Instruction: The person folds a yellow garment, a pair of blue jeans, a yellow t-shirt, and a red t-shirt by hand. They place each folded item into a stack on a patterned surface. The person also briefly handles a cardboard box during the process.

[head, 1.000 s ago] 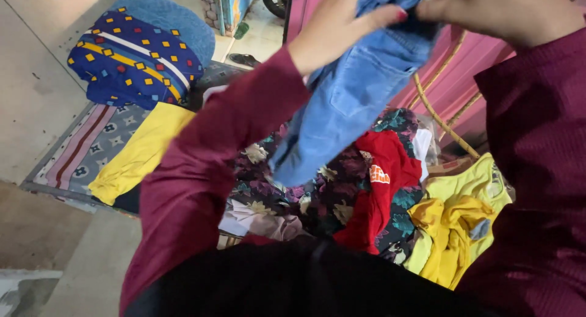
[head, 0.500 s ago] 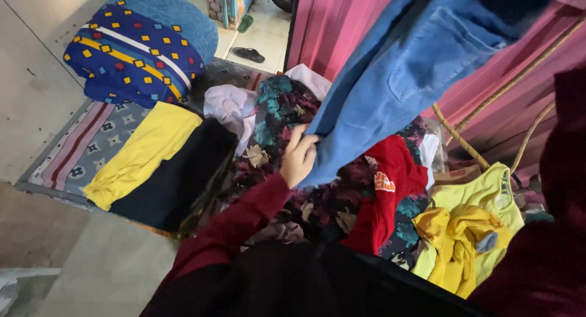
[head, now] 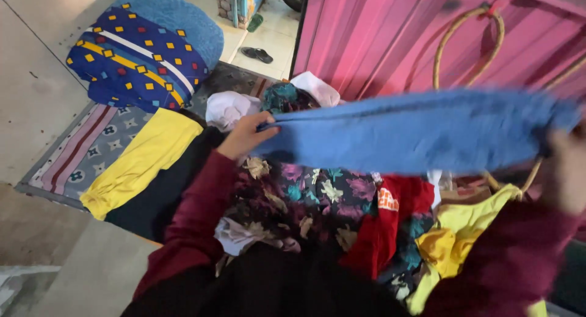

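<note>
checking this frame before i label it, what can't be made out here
- Right hand, head view: motion-blurred at the right edge, its grip on the blue garment unclear.
- Blue garment: blurred, kind of clothing unclear.
- Clothes pile: partly hidden by the garment and the maroon sleeve.
- Sandals: too small for detail.

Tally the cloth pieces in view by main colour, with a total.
Blue: 2, the stretched blue garment and the patterned blue bundle
Yellow: 2, the flat yellow cloth and the crumpled yellow garment
Red: 1, the red garment
White: 1, the white cloth
Dark floral: 1, the floral fabric
Total: 7
</note>
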